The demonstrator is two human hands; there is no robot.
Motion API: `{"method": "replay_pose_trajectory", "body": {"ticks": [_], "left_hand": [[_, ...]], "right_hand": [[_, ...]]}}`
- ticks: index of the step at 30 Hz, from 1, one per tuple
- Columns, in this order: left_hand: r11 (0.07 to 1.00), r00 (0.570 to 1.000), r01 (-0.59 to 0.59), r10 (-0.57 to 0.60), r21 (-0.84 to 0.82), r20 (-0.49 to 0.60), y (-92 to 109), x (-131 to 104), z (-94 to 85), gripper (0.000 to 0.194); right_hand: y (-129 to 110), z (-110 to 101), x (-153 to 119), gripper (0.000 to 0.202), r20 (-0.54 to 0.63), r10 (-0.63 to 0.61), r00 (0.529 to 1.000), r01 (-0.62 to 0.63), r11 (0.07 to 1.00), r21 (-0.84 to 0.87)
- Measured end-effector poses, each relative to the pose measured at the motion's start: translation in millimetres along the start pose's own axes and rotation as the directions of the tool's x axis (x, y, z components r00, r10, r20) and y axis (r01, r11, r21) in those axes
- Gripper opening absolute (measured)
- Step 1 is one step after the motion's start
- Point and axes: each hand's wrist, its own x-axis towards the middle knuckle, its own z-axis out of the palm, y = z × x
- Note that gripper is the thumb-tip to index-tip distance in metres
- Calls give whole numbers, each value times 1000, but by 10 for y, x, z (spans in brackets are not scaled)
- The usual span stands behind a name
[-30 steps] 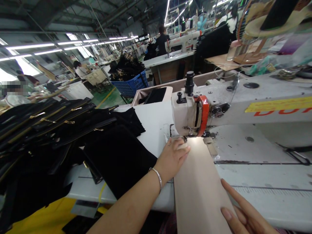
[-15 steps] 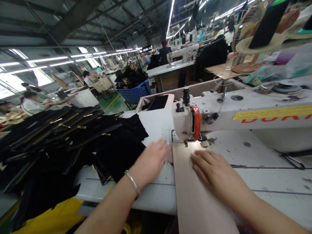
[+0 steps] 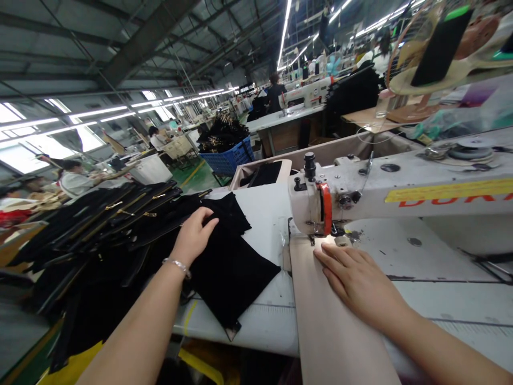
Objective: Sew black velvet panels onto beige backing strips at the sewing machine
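Note:
My left hand (image 3: 196, 232), with a bracelet at the wrist, is on a black fabric piece (image 3: 236, 272) left of the machine; thumb and fingers are bent around its upper part, pinching the cloth. Flat on a long beige strip (image 3: 320, 321), my right hand (image 3: 355, 275) has its fingers stretched out, tips just in front of the needle area. The strip's far end lies under the head of the white sewing machine (image 3: 368, 187) and its near end hangs over the table edge.
Black pieces with zips (image 3: 108, 224) are heaped at the left. Beyond the machine stand a blue crate (image 3: 230, 158) full of black items, another sewing machine (image 3: 308, 92) and a fan (image 3: 409, 53). Several people sit farther back.
My left hand has moved left from beside the strip onto the black fabric, and a black piece now reaches farther right toward the machine. My right hand remains on the strip.

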Motion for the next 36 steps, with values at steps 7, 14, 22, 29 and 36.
{"method": "replay_pose_trajectory", "body": {"ticks": [7,14,22,29,36], "left_hand": [[718,981,164,-46,-676,188,194,-230,-892,50],[745,793,-27,422,-667,439,1168,-278,409,29],[818,892,-108,331,-566,308,1628,-242,1192,7],[832,911,-114,305,-542,277,1688,-180,1260,3],[854,912,-84,273,-513,306,1694,-120,1300,9]], "right_hand": [[-12,-13,-3,43,8,5,1000,-5,1000,8],[-36,-34,6,41,13,16,1000,-17,1000,8],[-43,-57,18,37,46,24,999,-25,1000,14],[-55,-73,32,33,39,47,998,-48,998,28],[-44,-62,24,44,41,25,999,-24,1000,-3]]}}
